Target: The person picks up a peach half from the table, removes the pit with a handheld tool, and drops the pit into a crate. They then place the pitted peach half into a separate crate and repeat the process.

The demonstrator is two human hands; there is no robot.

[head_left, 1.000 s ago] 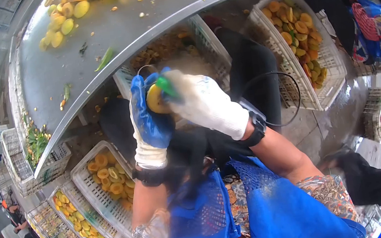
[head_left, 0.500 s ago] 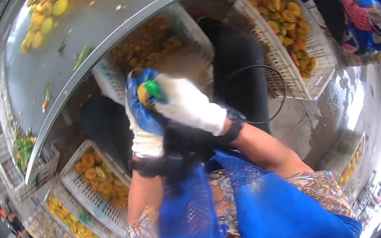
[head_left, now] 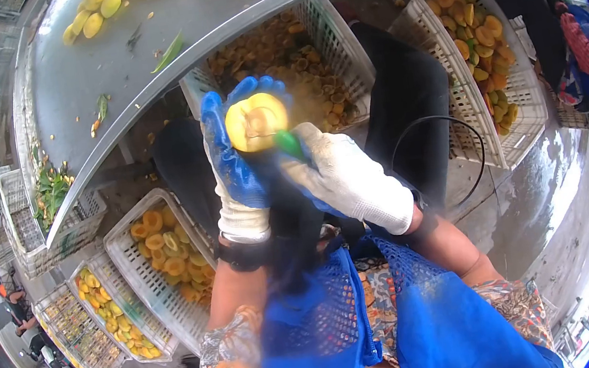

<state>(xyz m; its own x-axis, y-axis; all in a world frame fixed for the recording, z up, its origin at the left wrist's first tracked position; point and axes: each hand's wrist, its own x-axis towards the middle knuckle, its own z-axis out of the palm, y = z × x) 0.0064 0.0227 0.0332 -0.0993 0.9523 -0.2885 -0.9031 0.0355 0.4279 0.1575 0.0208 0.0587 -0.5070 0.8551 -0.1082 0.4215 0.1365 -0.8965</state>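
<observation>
A yellow peach half [head_left: 258, 131], cut face up, rests in the blue-palmed glove of my left hand [head_left: 230, 168], whose fingers curl up around it. The pit area shows at its middle. My right hand [head_left: 362, 176], in a white glove, is closed on a green-handled tool [head_left: 290, 145] right at the peach's lower right edge. The tool's working end is blurred. Beneath both hands, between my knees, a white crate [head_left: 341, 42] contains cut fruit pieces and scraps.
A metal table [head_left: 146, 77] curves across the front, with whole yellow peaches [head_left: 94, 17] and leaf bits on it. At right stands a crate [head_left: 466, 120] of peach halves. More crates of halves [head_left: 169, 249] line the left. A dark cable [head_left: 478, 141] loops beside my right knee.
My hands have separated slightly, and the peach half's cut face now shows in the left. The right hand has drawn down and right with the green-handled tool. The view has shifted.
</observation>
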